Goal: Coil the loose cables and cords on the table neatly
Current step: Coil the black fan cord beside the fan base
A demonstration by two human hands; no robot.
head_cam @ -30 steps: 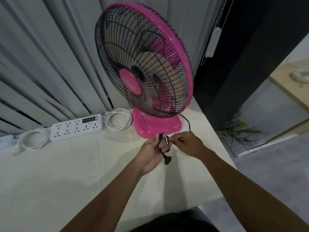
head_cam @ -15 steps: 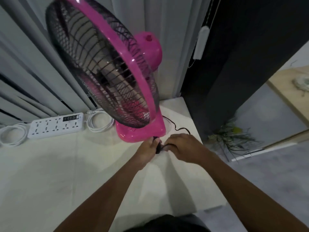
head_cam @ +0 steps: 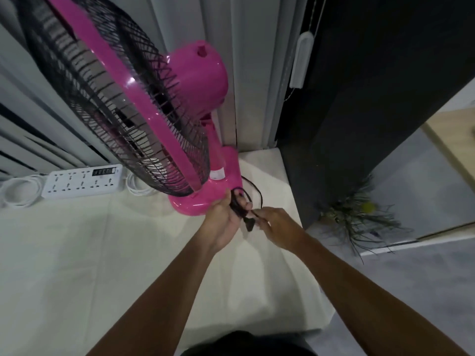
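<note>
The thin black power cord (head_cam: 253, 191) of the pink plastic table fan (head_cam: 195, 98) is gathered in a few small loops in front of the fan's base, at the right side of the bench (head_cam: 77, 265) with its white cloth. The left hand (head_cam: 223, 219) has its grip closed around the looped bundle, and the black plug (head_cam: 249, 226) hangs just below it. The right hand (head_cam: 276, 223) pinches the same cord beside the plug. One strand runs back to the fan's base. Far left lies a white power strip (head_cam: 82, 179) with a small dark display; its digits are too blurred to read. A white coiled cable (head_cam: 21, 192) lies at its left end.
</note>
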